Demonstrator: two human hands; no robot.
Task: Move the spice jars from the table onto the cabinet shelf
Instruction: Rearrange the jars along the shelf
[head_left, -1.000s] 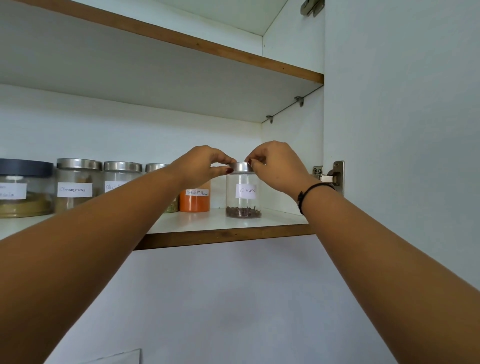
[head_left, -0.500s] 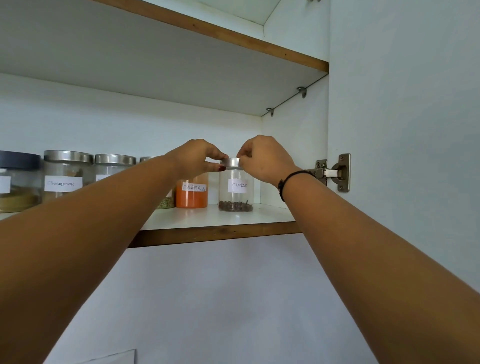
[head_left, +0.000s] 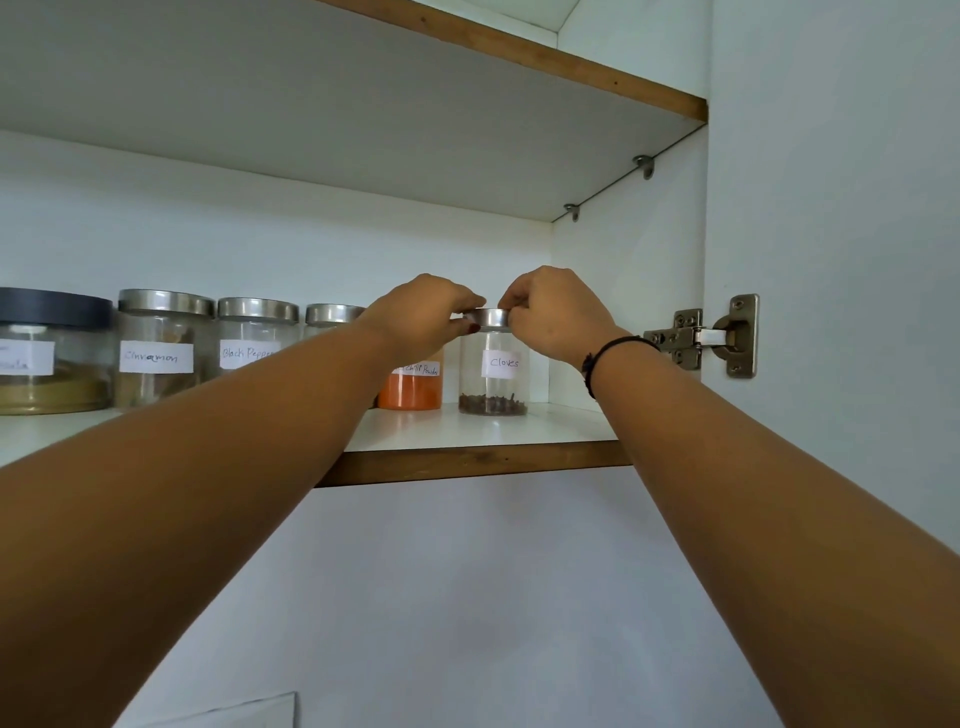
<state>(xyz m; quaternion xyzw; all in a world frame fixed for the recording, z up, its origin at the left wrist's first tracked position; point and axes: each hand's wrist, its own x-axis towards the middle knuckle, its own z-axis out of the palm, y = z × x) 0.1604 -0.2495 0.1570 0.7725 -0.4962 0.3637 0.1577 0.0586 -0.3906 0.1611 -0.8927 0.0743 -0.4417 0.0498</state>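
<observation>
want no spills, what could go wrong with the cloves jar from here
The left hand and right hand pinch only the lid of the cloves jar; if it is loose, it may lift off or the jar tip. The left hand also sits right by the chilli powder jar and could knock it on pulling back.

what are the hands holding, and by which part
The cloves jar, by its metal lid: left hand pinches the lid's left edge, right hand its right edge.
</observation>
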